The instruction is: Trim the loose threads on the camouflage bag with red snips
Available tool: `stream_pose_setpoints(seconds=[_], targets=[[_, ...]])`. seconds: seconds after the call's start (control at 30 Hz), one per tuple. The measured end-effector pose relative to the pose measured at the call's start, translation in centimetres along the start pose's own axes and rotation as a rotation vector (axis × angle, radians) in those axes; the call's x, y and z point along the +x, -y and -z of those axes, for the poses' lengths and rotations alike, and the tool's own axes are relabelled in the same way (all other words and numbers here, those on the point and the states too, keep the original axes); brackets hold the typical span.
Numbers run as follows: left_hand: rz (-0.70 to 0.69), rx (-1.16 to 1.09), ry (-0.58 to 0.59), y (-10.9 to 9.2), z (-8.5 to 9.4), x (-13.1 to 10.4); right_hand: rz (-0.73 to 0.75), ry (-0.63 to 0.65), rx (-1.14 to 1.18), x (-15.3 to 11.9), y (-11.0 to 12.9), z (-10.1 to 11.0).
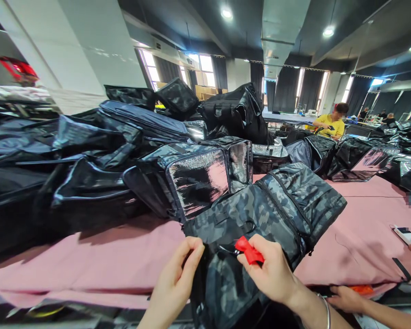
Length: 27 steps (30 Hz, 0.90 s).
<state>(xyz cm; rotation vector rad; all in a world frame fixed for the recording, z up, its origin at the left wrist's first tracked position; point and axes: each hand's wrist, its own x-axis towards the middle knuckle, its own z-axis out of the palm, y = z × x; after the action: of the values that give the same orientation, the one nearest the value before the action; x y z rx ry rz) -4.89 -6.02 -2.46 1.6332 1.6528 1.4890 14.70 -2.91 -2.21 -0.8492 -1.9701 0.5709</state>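
A grey-and-black camouflage backpack (239, 214) lies across the pink-covered table (123, 260), tilted, its lower end towards me. My left hand (178, 274) is closed in a pinch at the bag's near left edge; what sits between thumb and finger is hidden. My right hand (272, 269) is closed around a small red-handled tool that looks like thread snips (249, 250). Its dark, shiny tip points left, just over the bag's fabric and close to a black cord loop. A gap of bag fabric separates my two hands.
Open bags with silver lining (200, 178) stand just behind the backpack. Dark bags (89, 187) are heaped at left. At right, another person's hand (349, 299) rests at the table edge, near a phone (404, 235) in another hand. A person in yellow (330, 123) works farther back.
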Motion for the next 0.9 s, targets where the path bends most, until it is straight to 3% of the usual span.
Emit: stream_pose_setpoints(seconds=[0.17,0.27,0.43,0.6,0.77,0.83,0.9], targets=[[0.083,-0.131,-0.055,0.1,0.8,0.3,-0.019,0.006,-0.080,0.0,-0.1,-0.3],[0.002,-0.074,-0.042,-0.5,1.5,1.4,-0.006,0.028,-0.057,-0.2,-0.1,-0.6],[-0.186,0.208,-0.051,-0.9,2.1,5.0,-0.060,-0.063,0.003,-0.8,-0.2,-0.7],[-0.263,0.538,0.194,-0.9,1.6,8.3,-0.087,-0.064,0.005,-1.5,-0.1,-0.8],[-0.441,0.820,0.365,-2.2,0.9,9.2,-0.131,-0.042,0.015,-2.0,-0.1,-0.9],[-0.516,0.830,0.404,-2.5,0.6,9.1,-0.138,-0.035,0.021,-2.2,-0.1,-0.8],[-0.509,0.682,0.398,-2.5,0.4,8.8,-0.144,-0.037,0.027,-2.4,-0.1,-0.8]])
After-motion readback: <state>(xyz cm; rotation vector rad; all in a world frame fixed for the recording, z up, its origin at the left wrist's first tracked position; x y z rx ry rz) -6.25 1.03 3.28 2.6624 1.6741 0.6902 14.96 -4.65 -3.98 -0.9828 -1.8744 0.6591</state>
